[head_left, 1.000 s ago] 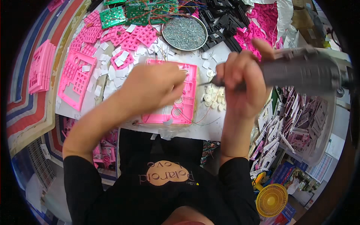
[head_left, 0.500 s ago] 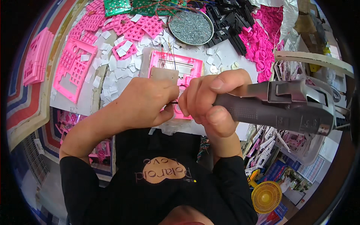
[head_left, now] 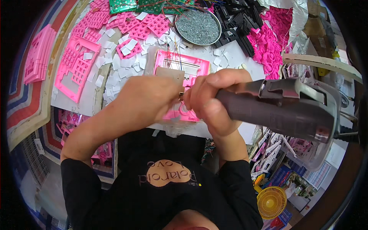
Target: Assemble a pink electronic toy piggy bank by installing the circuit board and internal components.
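My right hand (head_left: 212, 97) is wrapped around a dark grey power screwdriver (head_left: 280, 109) with a metal lever along its top. The tool lies nearly level, its body pointing right. My left hand (head_left: 147, 96), smeared by motion, is closed close beside the right fingertips. A small dark piece shows between the two hands; what the left fingers pinch is hidden. Beneath both hands lies a pink plastic casing (head_left: 205, 68), partly covered by them. A tan board (head_left: 170, 73) sits in the casing, with thin wires (head_left: 174, 53) rising from it.
A round dish of small metal screws (head_left: 197, 27) stands behind the casing. Black plastic parts (head_left: 234, 23) and pink ring-shaped parts (head_left: 264, 50) are heaped at back right. Pink panels (head_left: 76, 69), pink keypads (head_left: 140, 27) and white paper squares (head_left: 124, 63) lie left; green circuit boards (head_left: 149, 6) lie behind.
My left hand has shifted slightly and is now blurred. The screwdriver's rear end has swung slightly toward me. The table scene has shifted a little right in view.
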A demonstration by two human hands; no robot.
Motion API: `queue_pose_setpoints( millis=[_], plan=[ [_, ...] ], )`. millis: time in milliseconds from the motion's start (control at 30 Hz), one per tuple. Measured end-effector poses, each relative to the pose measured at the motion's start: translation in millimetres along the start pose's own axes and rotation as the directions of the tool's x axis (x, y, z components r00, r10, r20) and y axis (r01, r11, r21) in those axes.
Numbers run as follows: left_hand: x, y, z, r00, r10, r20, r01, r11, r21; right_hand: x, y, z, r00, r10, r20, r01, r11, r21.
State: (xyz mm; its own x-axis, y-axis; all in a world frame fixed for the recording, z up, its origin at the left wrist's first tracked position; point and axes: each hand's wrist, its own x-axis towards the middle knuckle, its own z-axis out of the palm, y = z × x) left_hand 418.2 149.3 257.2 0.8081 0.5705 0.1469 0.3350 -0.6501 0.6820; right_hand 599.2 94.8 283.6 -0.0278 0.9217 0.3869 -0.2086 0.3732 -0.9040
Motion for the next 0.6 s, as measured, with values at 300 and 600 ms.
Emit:
queue_pose_setpoints(
  millis=[300,600],
  plan=[
    [-31.0,-13.2,28.3,0.978,0.099,-0.182,-0.042,0.956,0.291,14.6,41.9,-11.1,0.986,0.032,-0.166,-0.032,0.999,0.002],
    [-30.4,-14.5,29.4,0.984,0.011,-0.179,0.025,0.980,0.197,13.7,47.0,-10.6,0.998,-0.035,0.049,0.051,0.926,-0.375]
  ],
)
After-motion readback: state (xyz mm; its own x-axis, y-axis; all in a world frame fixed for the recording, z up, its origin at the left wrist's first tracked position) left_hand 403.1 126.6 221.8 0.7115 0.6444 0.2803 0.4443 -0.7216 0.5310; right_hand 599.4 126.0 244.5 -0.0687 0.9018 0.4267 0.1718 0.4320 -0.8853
